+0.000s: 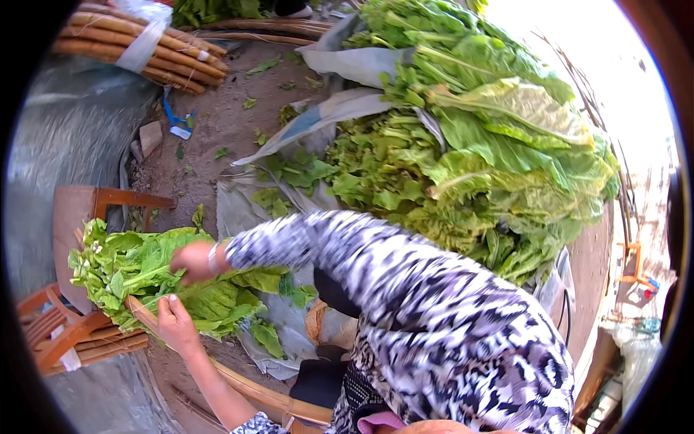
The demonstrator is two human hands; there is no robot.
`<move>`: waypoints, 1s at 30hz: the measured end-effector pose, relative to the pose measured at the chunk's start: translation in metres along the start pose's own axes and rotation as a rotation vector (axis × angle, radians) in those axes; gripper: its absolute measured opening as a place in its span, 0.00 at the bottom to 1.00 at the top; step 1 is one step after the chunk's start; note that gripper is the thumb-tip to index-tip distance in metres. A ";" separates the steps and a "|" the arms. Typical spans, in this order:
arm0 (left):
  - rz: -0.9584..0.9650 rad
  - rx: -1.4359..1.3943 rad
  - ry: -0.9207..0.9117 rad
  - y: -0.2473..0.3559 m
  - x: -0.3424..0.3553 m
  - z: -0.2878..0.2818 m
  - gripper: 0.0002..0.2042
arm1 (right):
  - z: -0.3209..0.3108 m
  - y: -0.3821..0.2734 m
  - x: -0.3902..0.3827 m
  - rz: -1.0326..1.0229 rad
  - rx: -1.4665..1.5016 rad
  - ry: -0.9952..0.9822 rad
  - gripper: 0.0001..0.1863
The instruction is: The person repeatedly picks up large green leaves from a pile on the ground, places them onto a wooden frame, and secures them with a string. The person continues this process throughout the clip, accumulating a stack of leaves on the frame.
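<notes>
The floor [238, 94] is bare brown earth, littered with leaf scraps, and a grey plastic sheet [231, 195] is spread over part of it. A great heap of leaves [491, 145], green going yellow, fills the far side. A bundle of poles [152, 43], bound with pale plastic, lies at the upper left, near a blue strap [172, 114] and a stone [150, 137]. A wooden chair [54, 325] stands at the left edge.

The leafy bunch [224, 300] lies at the lower left, along a pale pole [246, 383]. The left hand [178, 325] is against the pole beside those leaves, its fingers bent; I can't tell whether they close round it. The right hand [196, 262] is over the leaves, blurred, so I can't make out whether its fingers grip one.

The patterned sleeve [426, 289] hides part of the sheet and the heap's near edge. Glare washes out the upper right, and the dark rim cuts off the chair.
</notes>
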State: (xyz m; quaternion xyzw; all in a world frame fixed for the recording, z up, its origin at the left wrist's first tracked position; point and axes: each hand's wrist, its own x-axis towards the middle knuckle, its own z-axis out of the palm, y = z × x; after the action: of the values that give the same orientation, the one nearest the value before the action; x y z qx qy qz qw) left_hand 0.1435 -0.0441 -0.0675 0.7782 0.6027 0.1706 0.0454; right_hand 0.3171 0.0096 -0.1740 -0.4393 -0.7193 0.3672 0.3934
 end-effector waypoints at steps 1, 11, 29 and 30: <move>0.006 -0.011 -0.022 0.000 0.001 0.003 0.12 | -0.043 0.007 -0.031 -0.013 -0.069 0.043 0.17; -0.482 -0.401 0.069 0.018 -0.091 -0.039 0.15 | -0.403 0.077 -0.392 0.783 -1.417 0.646 0.06; -0.332 0.057 0.254 0.027 -0.107 -0.023 0.15 | -0.514 -0.048 -0.396 0.923 -1.262 0.517 0.25; -0.323 0.082 0.258 0.022 -0.105 -0.022 0.16 | -0.510 -0.041 -0.386 1.009 -1.095 0.379 0.24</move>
State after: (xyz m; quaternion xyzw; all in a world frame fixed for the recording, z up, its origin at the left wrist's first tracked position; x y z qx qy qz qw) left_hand 0.1337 -0.1534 -0.0631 0.6444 0.7269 0.2345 -0.0370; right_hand 0.8735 -0.2670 -0.0172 -0.9018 -0.4314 0.0120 0.0211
